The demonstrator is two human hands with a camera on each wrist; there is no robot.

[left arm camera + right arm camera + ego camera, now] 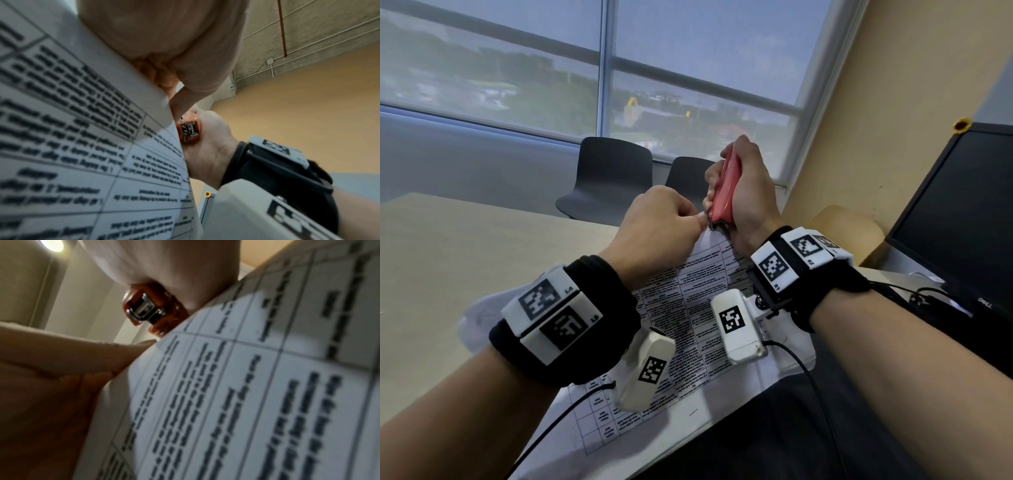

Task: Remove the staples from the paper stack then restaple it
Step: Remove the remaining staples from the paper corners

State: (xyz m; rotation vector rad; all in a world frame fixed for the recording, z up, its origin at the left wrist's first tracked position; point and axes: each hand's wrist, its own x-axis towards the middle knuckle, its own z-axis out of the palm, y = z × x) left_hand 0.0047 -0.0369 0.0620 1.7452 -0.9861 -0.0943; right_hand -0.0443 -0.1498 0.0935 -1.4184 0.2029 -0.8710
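A stack of printed paper with tables of text is lifted off the table, its far corner raised. My left hand pinches that top corner between thumb and fingers. My right hand grips a pink-red stapler held upright, its metal end down at the paper's corner beside my left fingertips. The left wrist view shows the stapler's metal end against the paper's edge. In the right wrist view the stapler sits just above the sheet. No staple is visible.
A beige table spreads to the left. Two dark chairs stand behind it under a large window. A black Dell monitor stands at the right. Cables run from the wrist cameras across my lap.
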